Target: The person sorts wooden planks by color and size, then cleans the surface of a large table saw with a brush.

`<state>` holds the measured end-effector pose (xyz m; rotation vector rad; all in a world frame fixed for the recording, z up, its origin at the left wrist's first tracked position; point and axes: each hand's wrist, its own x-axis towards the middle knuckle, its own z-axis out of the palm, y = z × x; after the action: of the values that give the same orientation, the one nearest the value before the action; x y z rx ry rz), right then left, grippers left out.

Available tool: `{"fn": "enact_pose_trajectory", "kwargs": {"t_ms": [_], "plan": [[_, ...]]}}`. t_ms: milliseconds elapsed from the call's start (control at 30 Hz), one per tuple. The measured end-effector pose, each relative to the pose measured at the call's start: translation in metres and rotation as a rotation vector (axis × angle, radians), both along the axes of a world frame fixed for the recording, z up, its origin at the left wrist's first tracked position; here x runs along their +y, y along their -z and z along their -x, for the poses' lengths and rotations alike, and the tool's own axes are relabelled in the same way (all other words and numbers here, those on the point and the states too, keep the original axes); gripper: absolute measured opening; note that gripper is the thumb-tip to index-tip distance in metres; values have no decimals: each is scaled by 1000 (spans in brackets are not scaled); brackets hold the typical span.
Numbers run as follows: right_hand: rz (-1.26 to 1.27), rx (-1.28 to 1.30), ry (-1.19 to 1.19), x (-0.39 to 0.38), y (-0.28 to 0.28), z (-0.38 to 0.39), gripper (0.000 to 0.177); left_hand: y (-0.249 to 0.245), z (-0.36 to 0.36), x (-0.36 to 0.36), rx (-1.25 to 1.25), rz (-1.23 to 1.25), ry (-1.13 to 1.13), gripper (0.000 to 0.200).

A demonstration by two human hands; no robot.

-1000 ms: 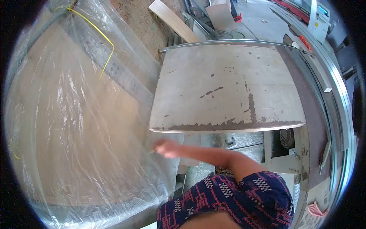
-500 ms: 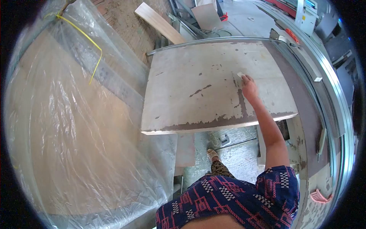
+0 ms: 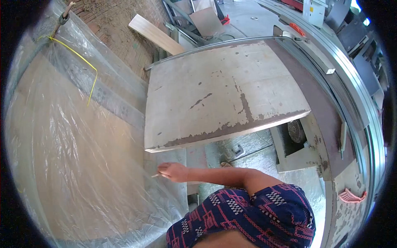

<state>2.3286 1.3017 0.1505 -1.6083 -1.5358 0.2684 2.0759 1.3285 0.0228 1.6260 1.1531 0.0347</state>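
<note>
My right hand [image 3: 173, 171] is closed on a small, pale, thin piece [image 3: 155, 175] whose end sticks out at the fingertips. It reaches across my body to the clear plastic sheeting [image 3: 95, 173], near its right edge. Above and to the right of the hand lies a broad pale board [image 3: 219, 91] with worn brown patches and a ragged brown strip along its near edge. The hand is apart from this board. My left hand does not show.
A light wooden plank [image 3: 156, 34] lies behind the board. Metal rails [image 3: 347, 70] curve along the right side, with a pink plastic object [image 3: 352, 196] near them at lower right. A yellow cord [image 3: 84, 60] hangs over the sheeting. Under the board's near edge shows the floor [image 3: 256, 161].
My right hand has moved off the board's surface, leftward and toward my body, to the plastic sheeting, still holding the small piece. The whole view has shifted slightly.
</note>
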Motion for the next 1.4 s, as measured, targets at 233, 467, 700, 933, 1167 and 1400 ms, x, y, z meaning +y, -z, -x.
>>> {"fn": "enact_pose_trajectory", "kwargs": {"t_ms": [233,467,700,933,1167,1400], "plan": [[-171,414,733,-164,-51,-139,39,3,-3,6,3,14,30,58],[293,-315,1481,-343,6,-210,35,5,-8,14,3,21,67,56],[30,-279,872,-146,26,-109,37,5,-3,13,9,18,81,55],[69,-187,215,-45,-22,-27,42,4,11,8,-4,10,52,54],[31,-271,1175,-194,-20,-200,38,7,13,7,-5,30,38,52],[223,-231,930,-155,15,-141,32,7,-1,12,8,20,105,52]]}}
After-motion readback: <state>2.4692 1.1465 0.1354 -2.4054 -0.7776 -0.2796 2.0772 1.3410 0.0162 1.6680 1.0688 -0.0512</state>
